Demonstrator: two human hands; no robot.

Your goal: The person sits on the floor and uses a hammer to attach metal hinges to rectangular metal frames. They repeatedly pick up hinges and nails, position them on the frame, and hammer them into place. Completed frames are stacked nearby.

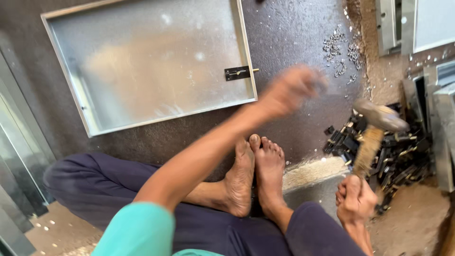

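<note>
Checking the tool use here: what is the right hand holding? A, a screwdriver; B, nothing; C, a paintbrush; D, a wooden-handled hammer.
D: the right hand grips the wooden handle of a hammer, its head raised over the pile of black latches.

The metal tray (pixel 147 61) lies on the floor (pixel 294 28), ahead of the feet (pixel 253 175). Screws (pixel 339 50) lie right of it; the bolt pile (pixel 384 147) lies nearer, beside the hammer (pixel 374 130).
</note>
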